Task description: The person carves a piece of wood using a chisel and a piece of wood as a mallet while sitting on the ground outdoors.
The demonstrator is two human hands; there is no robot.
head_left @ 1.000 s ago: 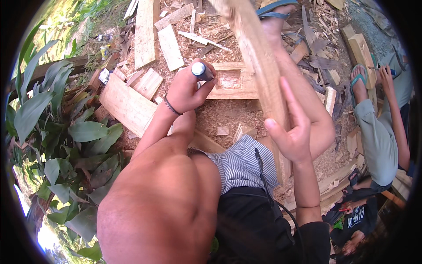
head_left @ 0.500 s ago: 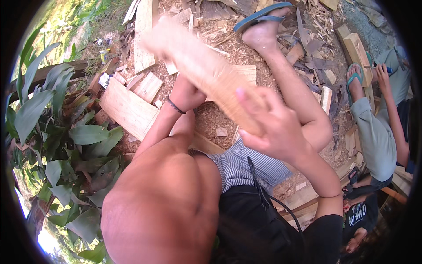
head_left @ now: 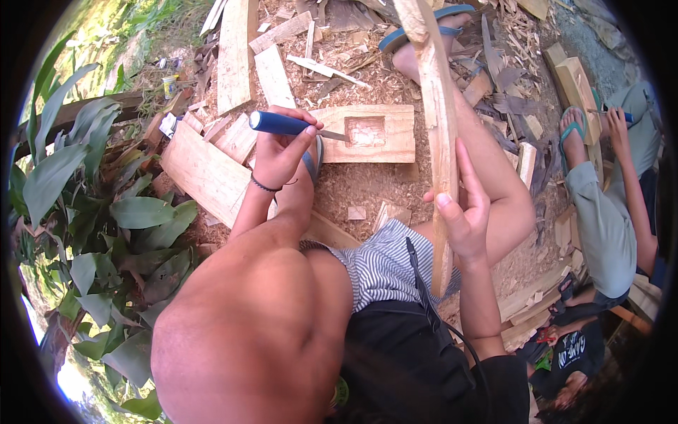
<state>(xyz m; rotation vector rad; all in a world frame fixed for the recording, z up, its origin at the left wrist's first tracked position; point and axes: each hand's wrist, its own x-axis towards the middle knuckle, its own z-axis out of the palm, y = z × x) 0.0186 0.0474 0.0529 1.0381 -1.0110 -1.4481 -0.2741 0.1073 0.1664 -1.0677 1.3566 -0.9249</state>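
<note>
On the sawdust-covered ground [head_left: 367, 184] sits a pale wooden block [head_left: 367, 133] with a square hollow cut into its top, just beyond the person's knee. Left of it, the left hand [head_left: 279, 152] is closed around the blue handle of a chisel [head_left: 286, 124] — the thin blade points right and its tip meets the near left edge of the block. To the right, the right hand [head_left: 462, 212] grips a long narrow plank [head_left: 436, 127], held on edge and running from near the lap up toward the far side. Flat boards [head_left: 205, 169] and offcuts lie scattered on the left — leafy plants [head_left: 85, 212] edge them. At far right another person [head_left: 614, 205] sits with a wooden piece of their own.
</note>
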